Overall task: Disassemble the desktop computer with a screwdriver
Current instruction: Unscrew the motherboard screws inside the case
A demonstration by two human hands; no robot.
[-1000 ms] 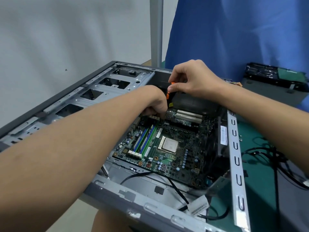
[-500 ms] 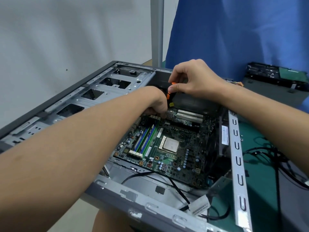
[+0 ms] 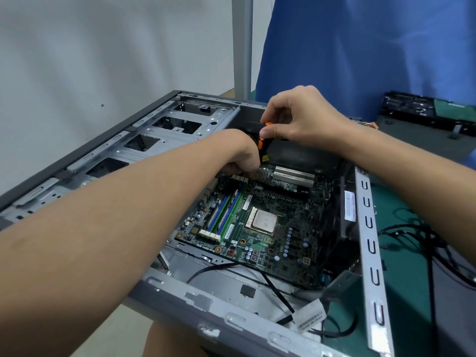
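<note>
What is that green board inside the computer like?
The board is a green circuit board lying flat on the floor of the open case. A square silver chip sits near its middle, long blue and green memory slots run along its left side, and white slots lie at its far end. Small round parts dot it. The left hand reaches down at its far edge, beside the screwdriver; contact is hidden.
</note>
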